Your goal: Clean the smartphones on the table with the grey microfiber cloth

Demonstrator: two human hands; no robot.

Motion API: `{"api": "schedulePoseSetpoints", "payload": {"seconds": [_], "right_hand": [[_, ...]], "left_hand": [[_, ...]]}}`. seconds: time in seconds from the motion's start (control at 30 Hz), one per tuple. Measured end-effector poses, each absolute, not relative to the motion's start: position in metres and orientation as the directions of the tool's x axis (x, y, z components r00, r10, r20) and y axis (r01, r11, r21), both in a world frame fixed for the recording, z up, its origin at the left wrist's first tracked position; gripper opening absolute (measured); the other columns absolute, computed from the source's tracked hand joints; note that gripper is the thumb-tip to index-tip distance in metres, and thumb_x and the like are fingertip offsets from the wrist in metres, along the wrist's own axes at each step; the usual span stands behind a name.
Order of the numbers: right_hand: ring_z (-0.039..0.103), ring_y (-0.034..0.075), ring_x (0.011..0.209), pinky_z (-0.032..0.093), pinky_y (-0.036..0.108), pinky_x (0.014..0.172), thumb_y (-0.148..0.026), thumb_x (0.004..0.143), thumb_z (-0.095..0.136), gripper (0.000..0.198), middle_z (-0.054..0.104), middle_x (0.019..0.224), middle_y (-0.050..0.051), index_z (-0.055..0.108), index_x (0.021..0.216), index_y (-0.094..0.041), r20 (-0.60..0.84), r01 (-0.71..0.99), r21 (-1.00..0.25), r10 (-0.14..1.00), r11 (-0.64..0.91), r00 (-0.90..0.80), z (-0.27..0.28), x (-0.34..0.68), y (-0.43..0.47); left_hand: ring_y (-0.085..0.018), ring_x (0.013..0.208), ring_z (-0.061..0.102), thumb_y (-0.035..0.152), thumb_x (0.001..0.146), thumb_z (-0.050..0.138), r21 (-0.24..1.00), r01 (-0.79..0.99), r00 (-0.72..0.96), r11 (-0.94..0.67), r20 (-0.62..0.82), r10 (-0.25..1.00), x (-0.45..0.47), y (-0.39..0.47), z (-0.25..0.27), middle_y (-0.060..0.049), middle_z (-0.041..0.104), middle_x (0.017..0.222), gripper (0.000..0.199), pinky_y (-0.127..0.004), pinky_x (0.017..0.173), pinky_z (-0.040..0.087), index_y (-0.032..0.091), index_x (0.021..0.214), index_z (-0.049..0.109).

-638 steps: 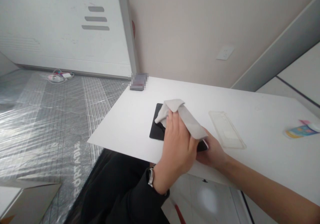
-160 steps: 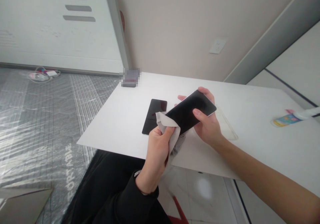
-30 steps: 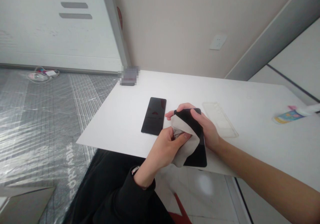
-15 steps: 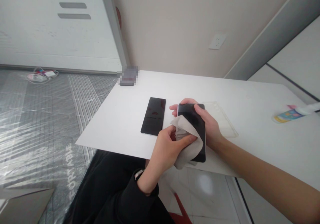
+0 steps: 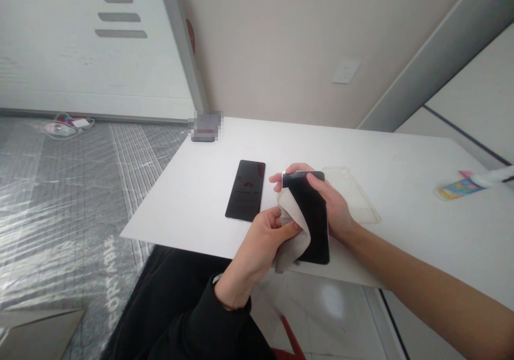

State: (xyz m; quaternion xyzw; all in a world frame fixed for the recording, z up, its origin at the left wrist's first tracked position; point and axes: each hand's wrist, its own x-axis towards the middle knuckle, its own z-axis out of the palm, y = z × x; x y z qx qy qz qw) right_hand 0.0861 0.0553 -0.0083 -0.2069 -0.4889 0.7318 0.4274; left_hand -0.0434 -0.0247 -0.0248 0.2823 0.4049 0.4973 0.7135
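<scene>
My right hand (image 5: 335, 202) is closed round the upper part of a black smartphone (image 5: 315, 215), its thumb on the front near the top edge and fingertips showing past the far left side. Held above the table's front edge, the phone is tilted. My left hand (image 5: 263, 234) pinches a grey cloth (image 5: 295, 237), which lies over the phone's left side and hangs below it. Part of the phone is hidden under the cloth. Left of my hands, a second black smartphone (image 5: 246, 190) lies flat on the white table (image 5: 180, 199).
A clear phone case (image 5: 361, 202) lies behind my right forearm. Far right on the table rests a bottle with a colourful label (image 5: 460, 189). A blurred-out dark object (image 5: 206, 127) sits at the back left corner. A wall socket (image 5: 346, 72) is behind.
My left hand has slid the cloth leftward across the phone, baring more of its dark surface. The held phone has shifted slightly left. The view has tilted up a little.
</scene>
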Motion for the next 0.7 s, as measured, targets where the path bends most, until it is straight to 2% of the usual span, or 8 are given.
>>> {"api": "schedulePoseSetpoints", "payload": {"seconds": [0.13,0.23,0.3,0.37,0.43,0.5,0.57,0.7], "right_hand": [[0.072,0.021,0.099,0.057,0.033,0.087,-0.041,0.101,0.055,0.022,0.081,0.108,0.005,0.072,0.102,-0.027,0.104,-0.394,-0.908,0.836,-0.141,-0.539,-0.007,0.088,0.055],[0.072,0.020,0.095,0.057,0.033,0.087,-0.040,0.102,0.054,0.022,0.081,0.109,0.005,0.071,0.103,-0.027,0.061,-0.381,-0.907,0.837,-0.181,-0.544,-0.011,0.088,0.057],[0.072,0.020,0.093,0.057,0.032,0.085,-0.041,0.101,0.055,0.022,0.081,0.109,0.004,0.071,0.104,-0.027,0.053,-0.382,-0.907,0.852,-0.177,-0.521,-0.013,0.088,0.059],[0.071,0.020,0.092,0.058,0.032,0.081,-0.043,0.099,0.057,0.021,0.080,0.110,0.004,0.070,0.105,-0.027,0.057,-0.382,-0.913,0.883,-0.142,-0.466,-0.014,0.089,0.060],[0.070,0.020,0.092,0.058,0.032,0.077,-0.044,0.098,0.058,0.020,0.079,0.112,0.003,0.069,0.105,-0.029,0.075,-0.392,-0.915,0.915,-0.094,-0.396,-0.014,0.089,0.061],[0.069,0.021,0.094,0.059,0.033,0.077,-0.045,0.097,0.058,0.020,0.078,0.113,0.003,0.068,0.104,-0.030,0.102,-0.402,-0.915,0.936,-0.044,-0.336,-0.013,0.090,0.061],[0.068,0.021,0.096,0.059,0.033,0.077,-0.046,0.097,0.057,0.020,0.077,0.113,0.004,0.068,0.103,-0.030,0.126,-0.396,-0.918,0.945,-0.004,-0.301,-0.012,0.090,0.060],[0.068,0.022,0.097,0.057,0.032,0.079,-0.046,0.097,0.056,0.022,0.076,0.112,0.004,0.068,0.103,-0.029,0.141,-0.370,-0.929,0.954,0.035,-0.264,-0.012,0.090,0.060]], "left_hand": [[-0.008,0.053,0.043,0.051,0.082,0.076,0.897,-0.176,0.219,0.404,-0.365,0.905,-0.051,-0.027,-0.020,0.004,0.054,0.063,0.040,-0.023,0.050,0.028,0.018,0.070,0.057],[-0.008,0.051,0.030,0.059,0.086,0.067,0.909,-0.027,0.223,0.415,-0.399,0.889,-0.052,-0.028,-0.016,0.008,0.039,0.058,0.048,-0.026,0.048,0.019,0.021,0.065,0.048],[-0.008,0.053,0.032,0.060,0.085,0.069,0.916,-0.086,0.215,0.393,-0.368,0.905,-0.050,-0.029,-0.015,0.007,0.041,0.060,0.046,-0.025,0.049,0.022,0.020,0.069,0.051],[-0.009,0.059,0.042,0.058,0.080,0.076,0.903,-0.246,0.211,0.352,-0.304,0.929,-0.046,-0.028,-0.014,0.004,0.053,0.067,0.043,-0.023,0.055,0.033,0.018,0.078,0.060],[-0.012,0.069,0.053,0.053,0.073,0.085,0.850,-0.415,0.206,0.324,-0.259,0.944,-0.042,-0.028,-0.013,0.000,0.063,0.079,0.043,-0.024,0.065,0.042,0.017,0.088,0.067],[-0.014,0.077,0.059,0.050,0.068,0.090,0.793,-0.504,0.225,0.342,-0.261,0.939,-0.041,-0.027,-0.012,-0.002,0.067,0.085,0.046,-0.025,0.072,0.047,0.017,0.094,0.070],[-0.015,0.077,0.061,0.050,0.065,0.093,0.774,-0.498,0.271,0.391,-0.289,0.918,-0.045,-0.027,-0.012,-0.002,0.068,0.084,0.049,-0.025,0.072,0.047,0.017,0.094,0.071],[-0.013,0.066,0.056,0.062,0.068,0.088,0.821,-0.348,0.320,0.453,-0.350,0.880,-0.053,-0.028,-0.012,-0.001,0.063,0.074,0.051,-0.024,0.062,0.043,0.016,0.082,0.068]]}}
